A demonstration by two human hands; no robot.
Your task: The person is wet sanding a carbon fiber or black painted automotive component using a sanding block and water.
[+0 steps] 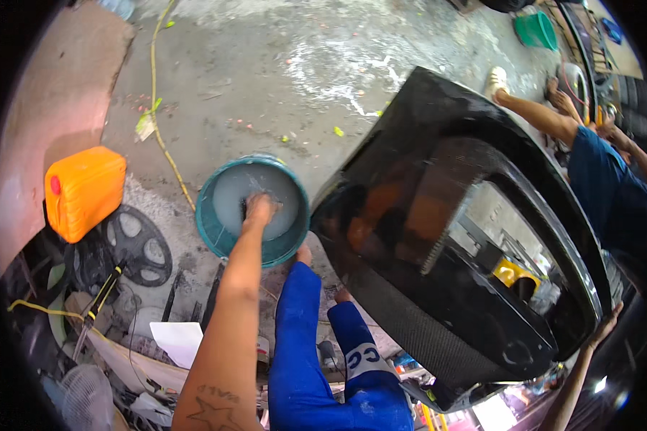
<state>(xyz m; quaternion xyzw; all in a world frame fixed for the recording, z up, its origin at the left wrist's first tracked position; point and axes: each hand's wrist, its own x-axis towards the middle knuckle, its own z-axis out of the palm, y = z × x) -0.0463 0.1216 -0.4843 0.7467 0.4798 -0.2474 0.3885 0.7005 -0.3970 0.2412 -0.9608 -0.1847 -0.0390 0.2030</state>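
Observation:
My left hand (262, 208) reaches down into a teal bucket (207, 228) of cloudy greyish water (231, 190). Its fingers are closed on a small dark piece (244, 210) at the water's surface, too unclear to name more exactly. To the right stands a large black car tailgate (388, 215), tilted, with an open window hole and a glossy, scuffed surface. My right hand (609, 321) grips the tailgate's far right edge, its fingers partly hidden by the rim.
An orange jerrycan (86, 190) and a black wheel cover (140, 244) lie left of the bucket. A yellow hose (159, 136) crosses the wet concrete floor (244, 72). Another person in blue (604, 179) sits beyond the tailgate, near a green bucket (535, 31). A fan (86, 399) stands lower left.

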